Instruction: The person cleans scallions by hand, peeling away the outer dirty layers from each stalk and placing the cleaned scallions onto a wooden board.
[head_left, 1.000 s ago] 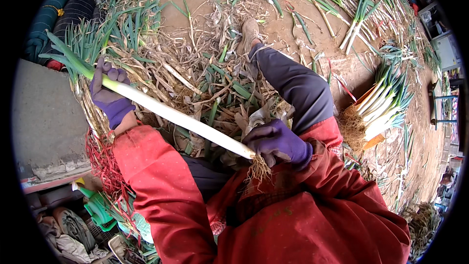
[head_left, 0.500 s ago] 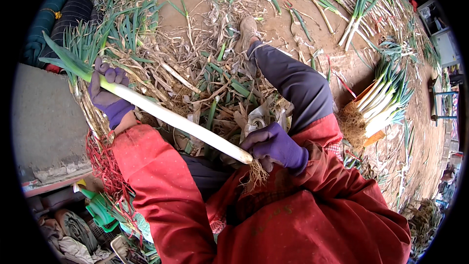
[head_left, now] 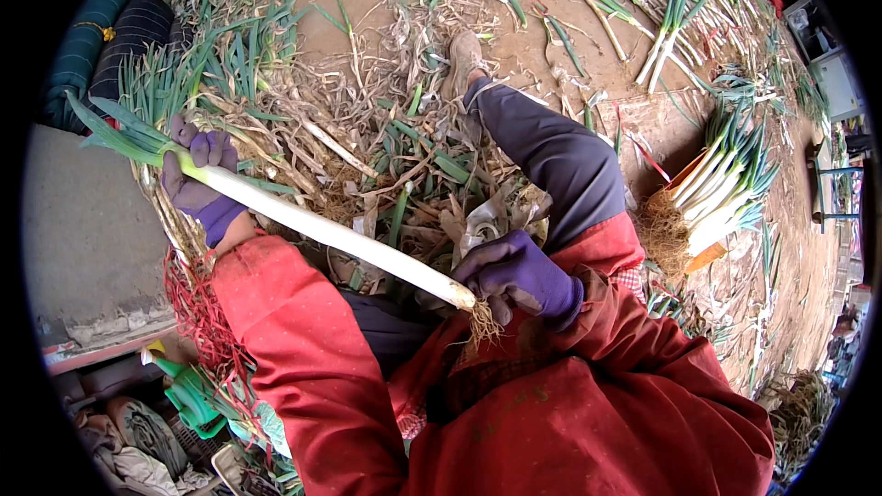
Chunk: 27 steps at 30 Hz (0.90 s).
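The left hand (head_left: 200, 195), in a grey-palmed purple glove, is curling its fingers round a long leek (head_left: 335, 234) just below its green leaves (head_left: 124, 133), holding it firmly. The right hand (head_left: 531, 280), gloved alike, is staying half curled beside the root end, its fingers bent against the base; whether they are pinching it, I cannot tell. The leek is slanting across the person's front, leaves far left, roots (head_left: 484, 323) near and right of centre. Since a moment ago, the leafy end has been dipping slightly nearer and its leaves are now spreading apart, while the root end is keeping almost the same place; that suggests the stalk is being rolled in the left hand, bringing another side of the base under the right fingers, with the roots still hanging on. Below and beyond, dry husks (head_left: 367, 129) are covering the floor around an outstretched leg (head_left: 551, 147). On the left, untrimmed leeks (head_left: 211, 73) are lying beside a grey slab (head_left: 87, 230), with red strips (head_left: 197, 303) hanging nearer. On the right, a bundle of white-stemmed leeks (head_left: 721, 193) is resting, roots toward the person.
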Each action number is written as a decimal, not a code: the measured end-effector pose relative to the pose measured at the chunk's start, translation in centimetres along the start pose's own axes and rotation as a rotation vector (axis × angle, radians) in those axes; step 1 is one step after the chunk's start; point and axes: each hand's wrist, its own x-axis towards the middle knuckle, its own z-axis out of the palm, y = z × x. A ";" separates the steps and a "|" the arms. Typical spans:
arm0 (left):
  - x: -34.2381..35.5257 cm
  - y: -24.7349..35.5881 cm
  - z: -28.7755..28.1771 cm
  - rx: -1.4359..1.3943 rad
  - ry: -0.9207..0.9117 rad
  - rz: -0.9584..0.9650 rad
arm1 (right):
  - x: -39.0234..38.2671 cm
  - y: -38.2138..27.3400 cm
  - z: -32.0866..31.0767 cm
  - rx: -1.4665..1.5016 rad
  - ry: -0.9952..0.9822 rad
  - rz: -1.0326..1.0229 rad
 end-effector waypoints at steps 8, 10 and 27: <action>-0.3 0.0 0.2 0.045 -0.006 0.017 | -0.5 1.0 0.9 -0.153 -0.036 0.220; 0.0 0.0 0.1 0.020 -0.033 0.018 | -0.3 1.5 1.0 -0.122 -0.046 0.104; -0.2 0.1 -0.3 0.252 0.172 -0.046 | 0.5 -4.2 0.6 0.146 0.053 0.677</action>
